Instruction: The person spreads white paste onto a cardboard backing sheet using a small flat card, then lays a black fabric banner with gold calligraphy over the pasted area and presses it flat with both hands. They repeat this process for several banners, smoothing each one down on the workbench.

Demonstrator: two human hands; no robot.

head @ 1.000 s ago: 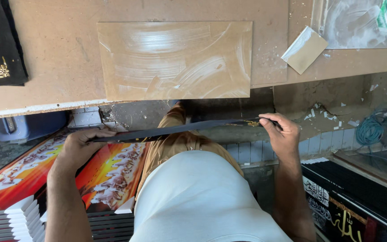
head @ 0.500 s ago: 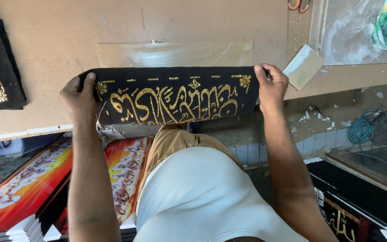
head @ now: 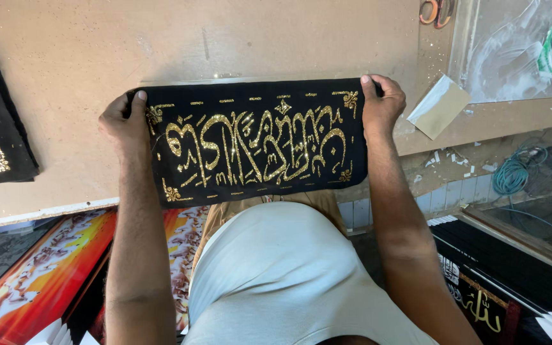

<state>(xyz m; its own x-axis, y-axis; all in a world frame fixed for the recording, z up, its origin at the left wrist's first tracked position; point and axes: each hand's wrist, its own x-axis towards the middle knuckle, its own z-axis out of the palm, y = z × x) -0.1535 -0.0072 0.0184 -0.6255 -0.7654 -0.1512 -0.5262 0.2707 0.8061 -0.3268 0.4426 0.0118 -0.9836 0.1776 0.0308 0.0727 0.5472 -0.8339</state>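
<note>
panel (head: 257, 144): on the counter (head: 65, 83), between both hands
card (head: 441, 107): right of panel
scissors (head: 434, 11): behind card

we have one view only, from a camera worn on the person's head, looking steeply down over the chest and both forearms. it faces the worktable (head: 65, 76), whose near edge crosses the frame at a slight slant, and sits close to it. the left hand (head: 122, 124) and right hand (head: 383, 105) fall in the upper half; the floor shows below the table edge.
</note>
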